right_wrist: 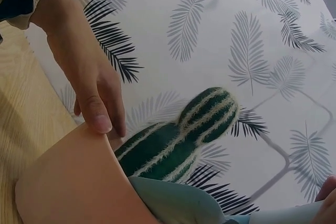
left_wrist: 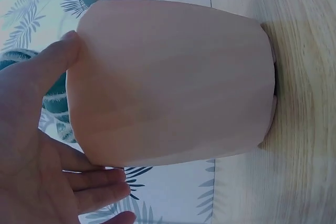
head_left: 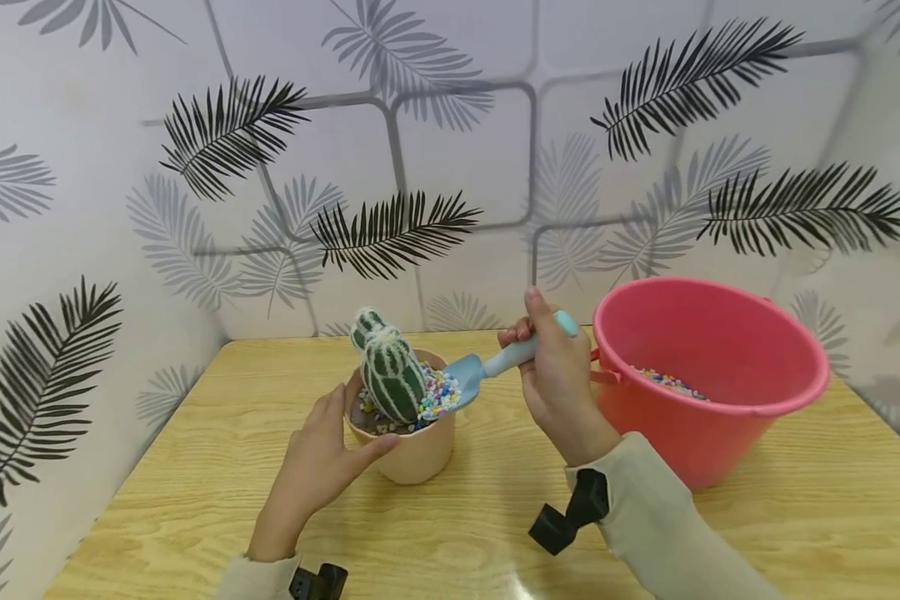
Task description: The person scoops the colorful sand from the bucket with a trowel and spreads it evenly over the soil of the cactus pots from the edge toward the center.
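Observation:
A green cactus (head_left: pixel 392 377) with white fuzzy ribs stands in a peach flower pot (head_left: pixel 420 457). Small multicoloured pebbles (head_left: pixel 437 393) lie on the right side of its soil, and brown soil shows on the left. My left hand (head_left: pixel 322 458) holds the pot's rim from the left, thumb at the front and fingers around the far side, as the left wrist view also shows. My right hand (head_left: pixel 558 379) grips the pale handle of a blue garden trowel (head_left: pixel 467 377). The trowel's blade is tilted down over the pot's right rim, among the pebbles.
A large pink bucket (head_left: pixel 708 350) stands on the wooden table (head_left: pixel 495 517) to the right, close to my right hand, with more coloured pebbles (head_left: pixel 671 383) inside. Behind the table rises a wall (head_left: pixel 465 167) with a leaf pattern.

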A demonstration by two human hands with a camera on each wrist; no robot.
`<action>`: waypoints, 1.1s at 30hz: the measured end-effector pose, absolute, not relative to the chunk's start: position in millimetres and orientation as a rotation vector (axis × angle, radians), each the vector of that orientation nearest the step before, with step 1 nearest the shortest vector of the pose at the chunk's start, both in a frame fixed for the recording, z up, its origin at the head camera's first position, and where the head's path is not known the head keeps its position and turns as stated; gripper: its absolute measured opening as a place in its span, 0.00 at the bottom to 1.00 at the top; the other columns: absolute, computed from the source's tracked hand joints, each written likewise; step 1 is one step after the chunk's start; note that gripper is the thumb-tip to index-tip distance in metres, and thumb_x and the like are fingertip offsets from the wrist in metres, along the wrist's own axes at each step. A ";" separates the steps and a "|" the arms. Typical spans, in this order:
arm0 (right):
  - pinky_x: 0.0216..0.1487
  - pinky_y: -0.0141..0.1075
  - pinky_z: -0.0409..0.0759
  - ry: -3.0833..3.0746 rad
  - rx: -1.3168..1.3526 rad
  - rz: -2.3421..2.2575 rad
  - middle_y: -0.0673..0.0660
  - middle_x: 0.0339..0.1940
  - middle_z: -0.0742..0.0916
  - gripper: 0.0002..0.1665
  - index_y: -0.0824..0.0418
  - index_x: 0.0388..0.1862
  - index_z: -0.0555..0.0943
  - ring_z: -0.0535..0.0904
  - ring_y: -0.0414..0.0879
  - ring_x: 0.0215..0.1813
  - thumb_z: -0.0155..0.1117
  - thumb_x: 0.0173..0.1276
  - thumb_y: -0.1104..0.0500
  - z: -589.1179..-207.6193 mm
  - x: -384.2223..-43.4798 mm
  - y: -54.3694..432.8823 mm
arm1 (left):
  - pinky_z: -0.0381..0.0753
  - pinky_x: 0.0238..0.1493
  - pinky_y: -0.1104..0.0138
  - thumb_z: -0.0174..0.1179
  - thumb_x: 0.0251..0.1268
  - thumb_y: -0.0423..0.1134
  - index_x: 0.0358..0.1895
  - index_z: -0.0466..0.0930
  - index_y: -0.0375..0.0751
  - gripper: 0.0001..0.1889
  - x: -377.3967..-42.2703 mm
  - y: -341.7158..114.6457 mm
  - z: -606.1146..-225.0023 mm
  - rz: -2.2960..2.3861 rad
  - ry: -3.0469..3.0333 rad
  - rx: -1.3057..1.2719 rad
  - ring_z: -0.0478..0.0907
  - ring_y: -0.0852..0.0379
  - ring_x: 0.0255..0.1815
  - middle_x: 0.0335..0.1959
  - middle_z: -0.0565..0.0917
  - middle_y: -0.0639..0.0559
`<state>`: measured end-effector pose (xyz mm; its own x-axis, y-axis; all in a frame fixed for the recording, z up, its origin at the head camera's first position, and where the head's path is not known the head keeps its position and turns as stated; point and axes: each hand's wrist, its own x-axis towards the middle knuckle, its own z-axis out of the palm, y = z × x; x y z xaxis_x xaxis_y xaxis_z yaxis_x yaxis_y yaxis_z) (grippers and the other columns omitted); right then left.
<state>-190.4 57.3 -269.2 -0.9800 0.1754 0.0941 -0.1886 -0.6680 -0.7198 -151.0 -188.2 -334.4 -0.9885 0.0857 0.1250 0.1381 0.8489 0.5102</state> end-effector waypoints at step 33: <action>0.41 0.32 0.81 -1.277 0.094 2.743 0.48 0.15 0.75 0.22 0.56 0.16 0.70 0.76 0.40 0.23 0.53 0.74 0.59 -269.8 -192.2 66.7 | 0.57 0.66 0.38 0.59 0.60 0.61 0.75 0.43 0.33 0.52 -152.2 -200.5 -339.1 -1.067 -2.894 -0.294 0.50 0.30 0.73 0.74 0.50 0.32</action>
